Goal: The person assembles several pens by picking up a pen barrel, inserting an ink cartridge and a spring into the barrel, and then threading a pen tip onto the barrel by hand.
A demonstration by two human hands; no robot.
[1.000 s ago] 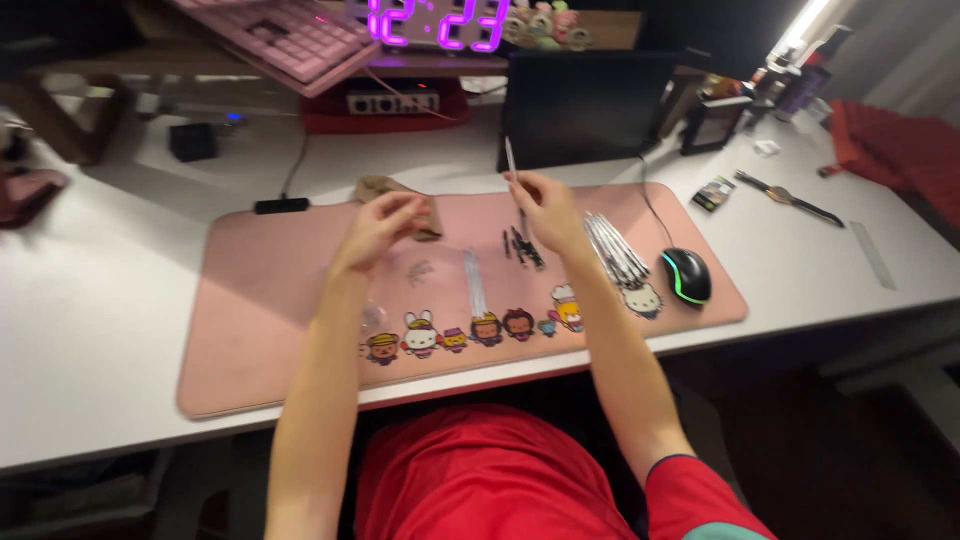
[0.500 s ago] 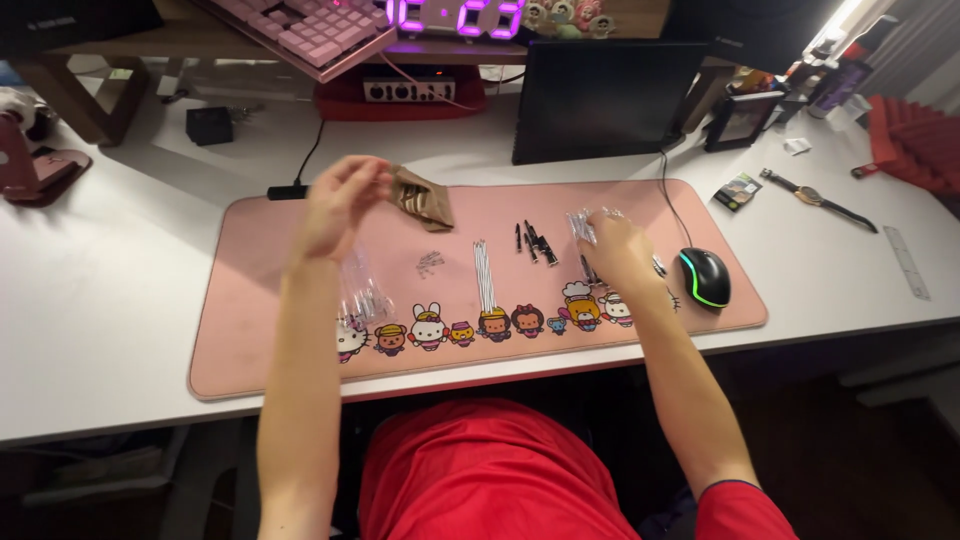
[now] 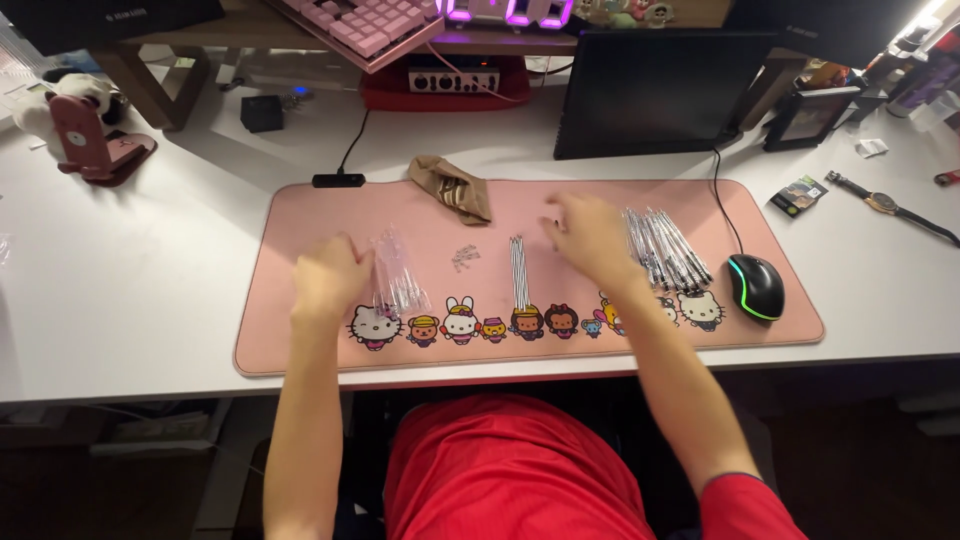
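My left hand (image 3: 330, 278) rests low on the pink desk mat (image 3: 300, 215), knuckles up and fingers curled against a small heap of clear plastic tubes (image 3: 398, 268); whether it grips one is hidden. My right hand (image 3: 590, 240) is blurred, its fingers apart, hovering over the mat just left of a larger heap of clear pen barrels (image 3: 668, 250). Between the hands lie a bundle of thin refills (image 3: 517, 270) and a few tiny springs (image 3: 465, 257). A brown pouch (image 3: 452, 188) lies at the mat's far edge.
A black mouse (image 3: 757, 286) sits at the mat's right end. Behind stand a dark tablet screen (image 3: 655, 90), a pink keyboard (image 3: 370, 25), a small black box (image 3: 261, 112) and a pink phone stand (image 3: 85, 140). A wristwatch (image 3: 885, 204) lies far right.
My left hand dropped from near the brown pouch down to the clear tubes. My right hand moved up and left, off the pen barrels toward the mat's middle.
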